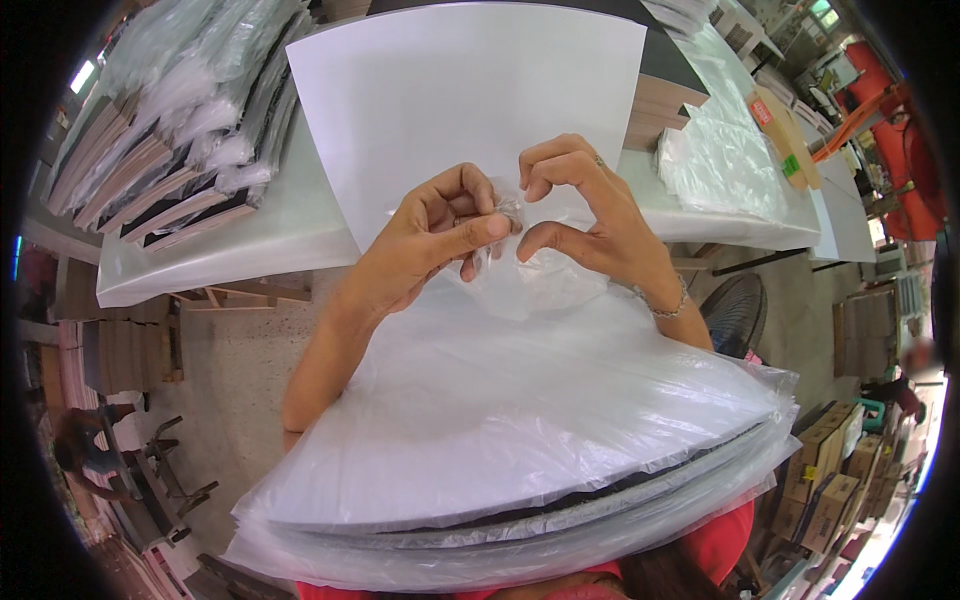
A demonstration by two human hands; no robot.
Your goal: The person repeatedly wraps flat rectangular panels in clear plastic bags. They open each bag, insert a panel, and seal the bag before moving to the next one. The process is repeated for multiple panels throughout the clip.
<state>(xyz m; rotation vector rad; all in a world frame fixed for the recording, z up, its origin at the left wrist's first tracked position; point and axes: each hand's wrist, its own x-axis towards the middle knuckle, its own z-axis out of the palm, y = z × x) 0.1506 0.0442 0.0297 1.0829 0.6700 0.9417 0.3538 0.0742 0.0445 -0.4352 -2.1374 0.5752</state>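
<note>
My left hand pinches a bunched piece of clear plastic film between thumb and fingers. Just to its right, my right hand is curved with thumb and fingers apart and nothing visible between them. A bracelet circles the right wrist. Below both hands, a stack of flat panels wrapped in clear plastic rests against my body, a white face uppermost. Beyond the hands lies a large white board on the table. Some of the bunched film is hidden behind my left fingers.
Plastic-wrapped panels are piled on the table's left side. Behind the white board, dark-topped panels are stacked. Clear plastic bags lie at the right of the table. A fan-like dark round object and cardboard boxes stand at right. Another person is at far left.
</note>
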